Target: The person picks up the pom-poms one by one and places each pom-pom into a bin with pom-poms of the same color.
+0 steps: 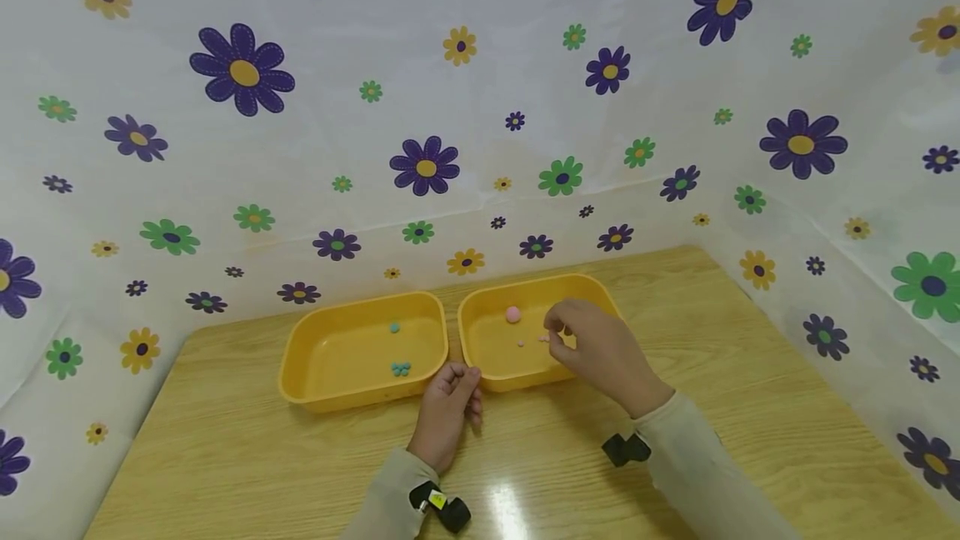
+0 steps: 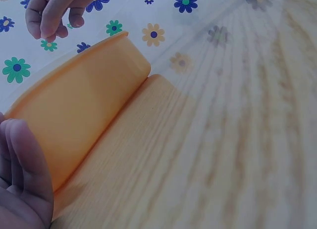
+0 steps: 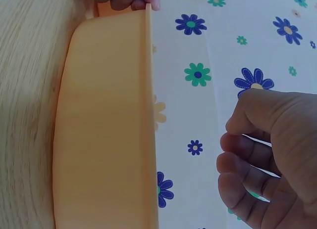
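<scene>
Two yellow plastic trays stand side by side on the table. My left hand (image 1: 442, 415) is at the near left corner of the right tray (image 1: 517, 382), with the thumb at its rim and the other fingers curled outside the wall. Over the right half of that tray is my right hand (image 1: 600, 348), its fingers loosely bent. Nothing shows between these fingers in the right wrist view. Beneath it in the head view are a pink ball (image 1: 513, 314) and a small pink bead (image 1: 521, 343). More tiny pink pieces (image 1: 543, 338) appear right by the right fingertips.
The left tray (image 1: 352, 401) holds a teal ball (image 1: 394, 327) and a cluster of several small teal balls (image 1: 401, 369). A flower-print cloth (image 1: 337, 148) rises behind and beside the wooden table (image 1: 247, 465). Both trays sit near its back edge.
</scene>
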A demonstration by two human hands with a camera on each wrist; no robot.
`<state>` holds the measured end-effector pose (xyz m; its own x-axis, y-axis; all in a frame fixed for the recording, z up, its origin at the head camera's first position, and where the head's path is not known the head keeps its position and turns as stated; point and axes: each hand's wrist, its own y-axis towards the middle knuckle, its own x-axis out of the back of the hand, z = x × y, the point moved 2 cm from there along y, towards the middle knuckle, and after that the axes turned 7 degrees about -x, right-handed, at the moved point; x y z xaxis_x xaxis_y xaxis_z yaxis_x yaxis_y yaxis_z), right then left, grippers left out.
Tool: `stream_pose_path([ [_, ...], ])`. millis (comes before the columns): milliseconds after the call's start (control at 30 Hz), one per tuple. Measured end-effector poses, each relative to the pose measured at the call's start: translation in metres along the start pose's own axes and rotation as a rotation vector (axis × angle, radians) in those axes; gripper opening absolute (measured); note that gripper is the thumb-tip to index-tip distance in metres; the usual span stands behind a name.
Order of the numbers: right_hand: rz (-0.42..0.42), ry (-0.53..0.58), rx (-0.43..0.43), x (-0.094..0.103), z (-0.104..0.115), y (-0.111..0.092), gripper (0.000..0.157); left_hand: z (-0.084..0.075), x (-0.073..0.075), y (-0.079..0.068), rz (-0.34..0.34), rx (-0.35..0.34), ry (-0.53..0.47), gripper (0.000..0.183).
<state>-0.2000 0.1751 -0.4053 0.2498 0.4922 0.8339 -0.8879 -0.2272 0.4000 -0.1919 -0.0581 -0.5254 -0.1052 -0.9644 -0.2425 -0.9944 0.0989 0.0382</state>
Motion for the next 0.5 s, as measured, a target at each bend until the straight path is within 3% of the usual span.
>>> stream_pose_path([
  [500,0.028,-0.009,-0.018,-0.0046,-0.0055,0.0012,0.010,-0.0004,0.0009,0.0002,0.016,-0.012,0.005,0.023],
])
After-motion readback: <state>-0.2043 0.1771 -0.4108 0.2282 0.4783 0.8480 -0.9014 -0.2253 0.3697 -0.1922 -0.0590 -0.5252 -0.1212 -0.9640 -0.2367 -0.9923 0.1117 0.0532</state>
